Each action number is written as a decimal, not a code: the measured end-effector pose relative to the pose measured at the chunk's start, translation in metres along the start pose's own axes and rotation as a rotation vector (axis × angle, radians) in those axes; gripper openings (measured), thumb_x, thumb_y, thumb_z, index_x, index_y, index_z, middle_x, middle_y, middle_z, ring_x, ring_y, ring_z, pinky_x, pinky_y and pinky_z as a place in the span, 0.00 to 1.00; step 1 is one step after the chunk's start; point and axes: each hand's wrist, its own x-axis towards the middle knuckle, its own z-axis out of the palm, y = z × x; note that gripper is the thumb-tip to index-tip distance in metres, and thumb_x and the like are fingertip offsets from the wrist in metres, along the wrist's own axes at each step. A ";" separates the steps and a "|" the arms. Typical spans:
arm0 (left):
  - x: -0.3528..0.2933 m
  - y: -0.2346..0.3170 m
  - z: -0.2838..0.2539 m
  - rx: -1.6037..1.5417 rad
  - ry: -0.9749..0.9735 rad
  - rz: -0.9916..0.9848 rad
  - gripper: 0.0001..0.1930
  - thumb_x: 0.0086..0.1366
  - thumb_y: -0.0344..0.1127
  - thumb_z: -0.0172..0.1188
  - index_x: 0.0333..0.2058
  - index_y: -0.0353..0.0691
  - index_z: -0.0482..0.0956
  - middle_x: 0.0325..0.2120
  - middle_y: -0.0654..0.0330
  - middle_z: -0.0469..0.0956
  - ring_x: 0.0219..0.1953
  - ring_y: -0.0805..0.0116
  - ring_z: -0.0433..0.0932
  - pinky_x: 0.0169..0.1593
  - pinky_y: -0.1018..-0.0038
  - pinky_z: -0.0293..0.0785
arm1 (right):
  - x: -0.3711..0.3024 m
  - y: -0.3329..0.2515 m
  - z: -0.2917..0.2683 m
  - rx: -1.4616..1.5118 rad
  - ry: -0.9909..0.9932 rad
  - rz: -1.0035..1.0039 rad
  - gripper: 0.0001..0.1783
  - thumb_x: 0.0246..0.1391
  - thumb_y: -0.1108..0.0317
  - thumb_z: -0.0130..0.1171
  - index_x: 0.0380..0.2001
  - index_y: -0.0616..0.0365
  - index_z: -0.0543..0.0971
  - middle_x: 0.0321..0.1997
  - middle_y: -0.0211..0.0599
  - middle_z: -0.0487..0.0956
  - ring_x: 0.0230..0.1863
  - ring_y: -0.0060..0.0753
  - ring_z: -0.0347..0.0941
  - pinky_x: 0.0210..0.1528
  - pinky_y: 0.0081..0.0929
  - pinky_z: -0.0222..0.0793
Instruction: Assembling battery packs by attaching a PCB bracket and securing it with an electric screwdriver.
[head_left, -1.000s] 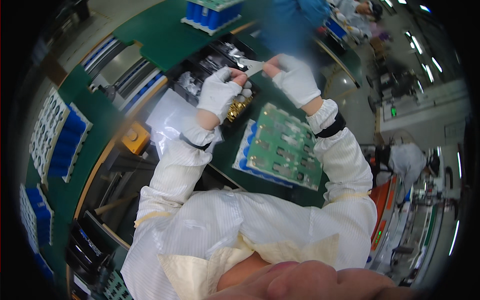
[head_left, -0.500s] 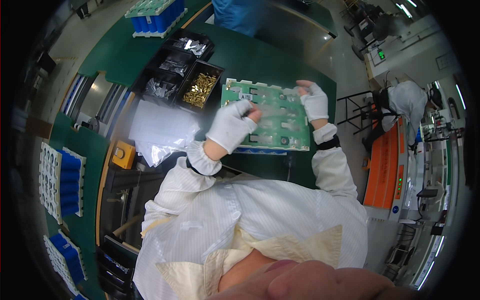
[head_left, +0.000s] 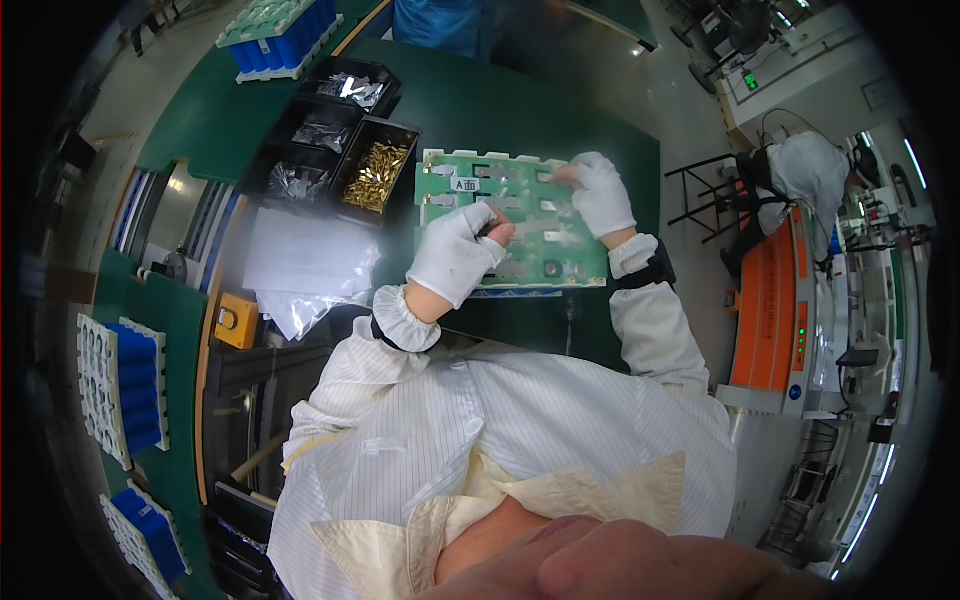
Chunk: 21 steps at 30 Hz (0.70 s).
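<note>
Two white-gloved hands are seen above a dark green tabletop (head_left: 520, 110) in a factory room, where an orange machine (head_left: 768, 300) stands at the right and a person in white work clothes (head_left: 800, 175) is bent over beside it. At the far left of the tabletop, a black compartment tray (head_left: 330, 150) is set out, one compartment filled with small brass-coloured parts (head_left: 372, 177), the others with clear bagged pieces. Clear plastic bags (head_left: 305, 262) are piled just in front of the tray. White trays of blue cylindrical cells (head_left: 125, 385) are ranged along the left edge.

A flat, rectangular green circuit board with pale metal strips (head_left: 520, 225) is laid on the tabletop directly in front of the person, resting on a blue tray whose edge shows beneath it. The left hand (head_left: 455, 255) is placed on the board's near left part, its grip pinched on a small dark object that cannot be identified. The right hand (head_left: 605, 195) is laid on the board's far right part, fingertips pressed to it; whether anything is pinched there cannot be told.
</note>
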 end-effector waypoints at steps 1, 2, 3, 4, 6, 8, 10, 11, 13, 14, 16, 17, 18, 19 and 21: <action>0.000 0.001 0.000 -0.004 -0.003 0.000 0.07 0.58 0.31 0.62 0.32 0.33 0.77 0.23 0.58 0.77 0.23 0.75 0.72 0.29 0.78 0.69 | 0.000 0.000 0.000 0.020 -0.014 0.014 0.08 0.50 0.73 0.56 0.33 0.50 0.82 0.35 0.37 0.75 0.39 0.43 0.72 0.40 0.34 0.71; -0.001 0.001 0.000 -0.006 -0.006 -0.010 0.07 0.58 0.31 0.62 0.32 0.33 0.77 0.22 0.57 0.76 0.23 0.73 0.72 0.29 0.78 0.69 | -0.002 -0.002 -0.001 0.017 -0.016 0.017 0.08 0.50 0.73 0.56 0.33 0.50 0.82 0.35 0.37 0.75 0.39 0.43 0.72 0.40 0.34 0.71; -0.001 0.001 0.000 -0.009 -0.002 -0.019 0.07 0.58 0.31 0.62 0.32 0.34 0.77 0.22 0.56 0.76 0.23 0.71 0.73 0.29 0.77 0.70 | -0.003 -0.006 -0.003 0.069 0.016 0.028 0.08 0.50 0.73 0.57 0.33 0.51 0.82 0.35 0.37 0.75 0.39 0.42 0.72 0.40 0.33 0.71; 0.000 0.000 0.000 -0.013 0.001 -0.021 0.07 0.58 0.31 0.62 0.32 0.34 0.77 0.22 0.56 0.76 0.23 0.71 0.73 0.29 0.77 0.70 | -0.005 -0.012 -0.006 0.122 0.048 0.039 0.08 0.49 0.74 0.57 0.33 0.52 0.82 0.36 0.37 0.75 0.39 0.41 0.72 0.40 0.31 0.71; 0.001 -0.005 0.002 0.090 -0.008 0.057 0.07 0.57 0.33 0.63 0.31 0.35 0.77 0.23 0.53 0.77 0.23 0.64 0.75 0.29 0.74 0.71 | -0.010 -0.034 -0.019 0.262 0.058 0.033 0.08 0.48 0.74 0.58 0.33 0.53 0.81 0.36 0.38 0.76 0.39 0.40 0.73 0.40 0.30 0.70; 0.002 -0.006 0.003 0.163 -0.011 0.087 0.07 0.56 0.31 0.63 0.31 0.34 0.77 0.23 0.54 0.77 0.23 0.67 0.74 0.29 0.75 0.71 | -0.018 -0.056 -0.031 0.516 0.024 0.071 0.09 0.46 0.76 0.62 0.34 0.56 0.80 0.34 0.37 0.77 0.36 0.35 0.74 0.37 0.26 0.70; 0.001 -0.006 0.002 0.232 -0.030 0.122 0.07 0.56 0.30 0.64 0.31 0.33 0.77 0.22 0.56 0.77 0.23 0.70 0.74 0.29 0.77 0.71 | -0.025 -0.075 -0.040 0.510 -0.031 0.020 0.09 0.46 0.76 0.62 0.34 0.56 0.80 0.33 0.35 0.77 0.34 0.34 0.74 0.37 0.25 0.70; 0.000 -0.005 0.002 0.227 -0.033 0.162 0.07 0.56 0.29 0.64 0.31 0.33 0.77 0.23 0.55 0.77 0.23 0.69 0.74 0.30 0.76 0.71 | -0.027 -0.082 -0.040 0.502 -0.082 -0.042 0.09 0.46 0.77 0.63 0.33 0.56 0.80 0.31 0.34 0.78 0.33 0.32 0.74 0.37 0.25 0.70; 0.000 -0.006 0.003 0.217 -0.045 0.207 0.07 0.55 0.29 0.64 0.31 0.33 0.77 0.23 0.55 0.77 0.24 0.68 0.75 0.30 0.76 0.71 | -0.033 -0.085 -0.036 0.413 -0.035 -0.089 0.09 0.45 0.78 0.64 0.32 0.57 0.79 0.30 0.32 0.78 0.32 0.28 0.75 0.36 0.23 0.70; -0.001 -0.007 0.002 0.201 -0.065 0.229 0.07 0.55 0.29 0.64 0.31 0.33 0.77 0.24 0.55 0.77 0.25 0.69 0.76 0.30 0.76 0.71 | -0.036 -0.088 -0.038 0.488 -0.038 0.038 0.08 0.45 0.77 0.64 0.32 0.58 0.79 0.30 0.32 0.79 0.31 0.28 0.75 0.35 0.23 0.70; 0.002 -0.008 0.002 0.187 -0.083 0.262 0.07 0.56 0.28 0.64 0.31 0.33 0.77 0.24 0.55 0.78 0.25 0.69 0.76 0.31 0.76 0.72 | -0.039 -0.084 -0.040 0.559 -0.030 0.158 0.08 0.45 0.77 0.64 0.32 0.58 0.78 0.30 0.33 0.79 0.30 0.27 0.75 0.34 0.22 0.71; 0.000 -0.006 0.002 0.118 -0.067 0.185 0.07 0.56 0.28 0.64 0.32 0.34 0.77 0.24 0.57 0.78 0.25 0.71 0.76 0.31 0.77 0.72 | -0.045 -0.078 -0.041 0.525 -0.010 0.216 0.08 0.45 0.77 0.64 0.31 0.59 0.78 0.30 0.34 0.79 0.29 0.26 0.75 0.33 0.22 0.71; -0.004 -0.003 0.002 0.046 -0.058 0.103 0.06 0.56 0.28 0.63 0.33 0.34 0.78 0.25 0.58 0.78 0.25 0.73 0.75 0.31 0.78 0.72 | -0.054 -0.073 -0.043 0.490 0.007 0.282 0.08 0.45 0.77 0.65 0.31 0.60 0.77 0.29 0.34 0.79 0.29 0.26 0.75 0.33 0.22 0.71; -0.003 -0.002 0.002 0.043 -0.070 0.107 0.06 0.56 0.28 0.63 0.33 0.34 0.78 0.25 0.58 0.78 0.25 0.73 0.75 0.31 0.78 0.72 | -0.059 -0.067 -0.044 0.485 0.015 0.291 0.08 0.45 0.77 0.65 0.31 0.60 0.77 0.29 0.34 0.79 0.29 0.26 0.75 0.33 0.22 0.71; -0.005 0.001 0.000 -0.039 -0.017 0.089 0.06 0.57 0.28 0.63 0.34 0.35 0.78 0.24 0.62 0.77 0.26 0.77 0.74 0.32 0.80 0.71 | -0.071 -0.056 -0.042 0.458 -0.015 0.349 0.08 0.44 0.76 0.65 0.31 0.59 0.77 0.29 0.35 0.79 0.30 0.27 0.76 0.33 0.22 0.71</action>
